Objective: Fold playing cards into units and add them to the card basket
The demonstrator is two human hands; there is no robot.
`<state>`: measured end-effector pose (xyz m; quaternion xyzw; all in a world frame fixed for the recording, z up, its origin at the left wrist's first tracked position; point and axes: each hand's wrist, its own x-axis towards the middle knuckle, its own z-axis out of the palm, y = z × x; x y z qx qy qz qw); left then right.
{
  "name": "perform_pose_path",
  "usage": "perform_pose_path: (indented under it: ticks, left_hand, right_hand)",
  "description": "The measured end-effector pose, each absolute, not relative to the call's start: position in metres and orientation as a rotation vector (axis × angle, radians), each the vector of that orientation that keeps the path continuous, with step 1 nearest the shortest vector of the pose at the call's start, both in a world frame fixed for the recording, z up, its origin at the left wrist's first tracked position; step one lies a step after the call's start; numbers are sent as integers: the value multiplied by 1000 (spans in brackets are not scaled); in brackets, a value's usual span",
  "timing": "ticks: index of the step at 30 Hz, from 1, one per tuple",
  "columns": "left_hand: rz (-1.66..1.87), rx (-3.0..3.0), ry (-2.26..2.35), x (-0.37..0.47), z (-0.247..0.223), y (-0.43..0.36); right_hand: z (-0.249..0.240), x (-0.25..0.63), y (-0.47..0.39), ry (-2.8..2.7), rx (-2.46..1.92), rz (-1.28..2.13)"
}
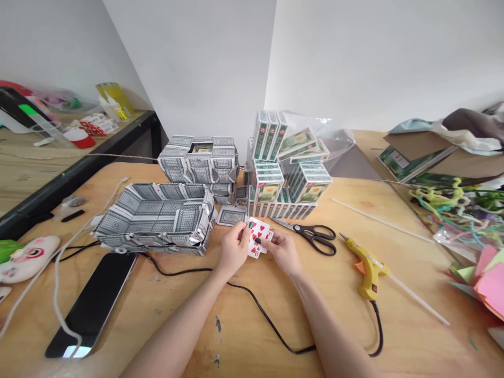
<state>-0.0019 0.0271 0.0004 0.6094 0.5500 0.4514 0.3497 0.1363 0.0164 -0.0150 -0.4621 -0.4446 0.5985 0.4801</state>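
Observation:
Two overlapping playing cards (pixel 256 239), red hearts facing up with a nine in front, are held over the table in front of me. My left hand (pixel 235 247) pinches their left side, thumb on top. On the right side, my right hand (pixel 282 251) grips them between thumb and fingers. A loose card (pixel 232 216) lies face down just beyond my left hand. Left of it sits an open tray built of folded playing cards (pixel 153 218). Behind that stands a boxy structure of cards (pixel 199 160). Card boxes (pixel 270 184) are stacked beyond my hands.
Black-handled scissors (pixel 315 236) and a yellow glue gun (pixel 368 268) with a glue stick lie to the right. The gun's black cord (pixel 268 315) passes under my forearms. A phone (pixel 92 304) and white cable are at left. A cardboard box (pixel 429 152) stands at far right.

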Motion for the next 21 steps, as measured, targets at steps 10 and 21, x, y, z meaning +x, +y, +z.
perform_pose_path:
  ticks: [10,21]
  left_hand:
    - [1085,1568,1381,-4,-4,29]
    - [992,1501,1250,-17,-4,33]
  right_hand:
    - [-15,135,18,-1082,-1178,1429]
    - [-17,137,17,-1154,-1217,1449]
